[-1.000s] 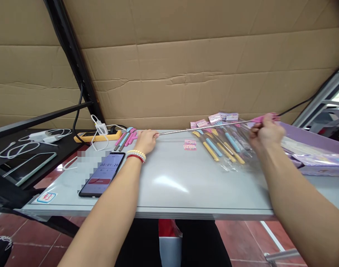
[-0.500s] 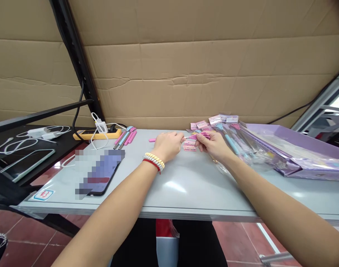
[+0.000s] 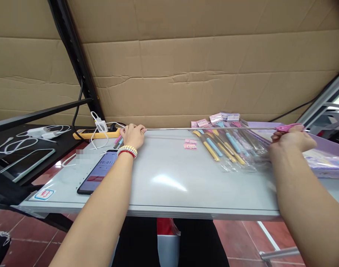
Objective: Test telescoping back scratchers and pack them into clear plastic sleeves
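A telescopic back scratcher is stretched out lengthwise above the table, its thin metal rod running between my two hands. My left hand is closed round the handle end, which its fingers hide. The pink head end sits in the closed fingers of my right hand, over the purple box. Loose back scratchers lie partly hidden behind my left hand. Two small pink cards rest on the table below the rod. Right of them, several bagged back scratchers in yellow, blue and pink lie in a fanned pile.
A purple box stands on the right side of the grey table. To the left are a phone, an orange power strip and white cables. A cardboard wall closes off the back.
My hands have moved far apart, left hand to the left and right hand to the right. The back scratcher's rod has been drawn out from short to long between them.
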`<state>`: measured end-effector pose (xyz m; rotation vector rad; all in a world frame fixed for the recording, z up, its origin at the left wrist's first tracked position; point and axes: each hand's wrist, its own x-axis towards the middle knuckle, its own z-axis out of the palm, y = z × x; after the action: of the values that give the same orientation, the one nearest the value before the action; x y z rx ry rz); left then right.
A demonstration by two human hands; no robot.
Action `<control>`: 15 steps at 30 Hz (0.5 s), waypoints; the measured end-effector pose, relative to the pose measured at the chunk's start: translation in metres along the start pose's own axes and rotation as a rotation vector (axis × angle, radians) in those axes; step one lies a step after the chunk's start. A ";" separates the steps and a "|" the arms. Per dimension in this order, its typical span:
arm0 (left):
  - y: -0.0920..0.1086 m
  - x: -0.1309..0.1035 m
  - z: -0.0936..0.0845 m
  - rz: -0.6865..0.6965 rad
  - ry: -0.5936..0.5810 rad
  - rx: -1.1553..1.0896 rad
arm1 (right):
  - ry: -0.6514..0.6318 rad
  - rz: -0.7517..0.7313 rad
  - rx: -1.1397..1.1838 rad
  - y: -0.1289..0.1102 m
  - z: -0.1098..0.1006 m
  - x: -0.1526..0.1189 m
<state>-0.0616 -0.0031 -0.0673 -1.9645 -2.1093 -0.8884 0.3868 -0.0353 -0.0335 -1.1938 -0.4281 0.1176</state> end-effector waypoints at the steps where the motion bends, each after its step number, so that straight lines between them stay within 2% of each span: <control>1: 0.002 0.000 0.001 0.000 0.013 0.003 | 0.058 0.055 0.044 -0.001 0.000 0.000; 3: 0.005 0.000 0.002 -0.008 0.040 0.004 | 0.107 0.162 0.129 -0.004 0.002 -0.004; 9: 0.003 0.000 0.007 -0.063 0.032 -0.023 | -0.072 0.152 0.165 -0.018 -0.001 -0.017; 15: 0.006 -0.002 0.008 -0.098 -0.008 0.003 | -0.067 0.225 0.324 -0.012 -0.004 -0.015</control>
<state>-0.0531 -0.0009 -0.0722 -1.8811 -2.2268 -0.8935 0.3727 -0.0477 -0.0271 -0.9159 -0.3173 0.4070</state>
